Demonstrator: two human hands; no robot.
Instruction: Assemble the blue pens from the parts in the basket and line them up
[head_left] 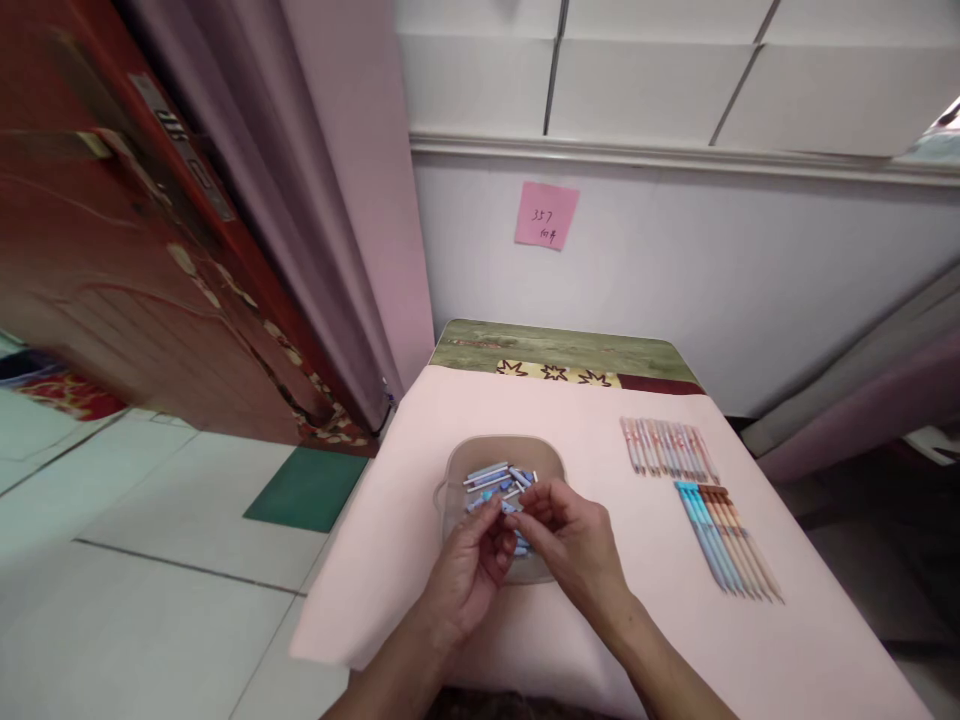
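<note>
Left hand [469,565]: reaches in over the near part of the tub; thumb and forefinger brought together, pinching a small piece at the tips.
Right hand [581,535]: opposite the left, fingers curled, thumb pointing to the same piece; whether it pinches or only touches, cannot tell.
Small pale-blue piece [508,507]: at the meeting of the fingertips, ahead of both palms, above the tub's contents; mostly covered by fingers, exact shape unclear.
Translucent tub [536,447]: on the table, beneath and just beyond the hands, its near side partly hidden by them.
Pen parts [487,474]: loose in the tub, blue and white tubes at mixed angles, more showing below the fingers.
Brown-topped pens [742,545]: side by side, right of the right hand, tips toward the wearer.
Blue-topped pens [709,540]: adjoining them on the left.
Patterned clear pens [667,447]: separate row, just beyond.
Pink cover [375,530]: under tub and pens.
Tabletop [562,340]: green wood-patterned strip at the far edge.
Pink note [547,215]: on the wall, marked "357".
</note>
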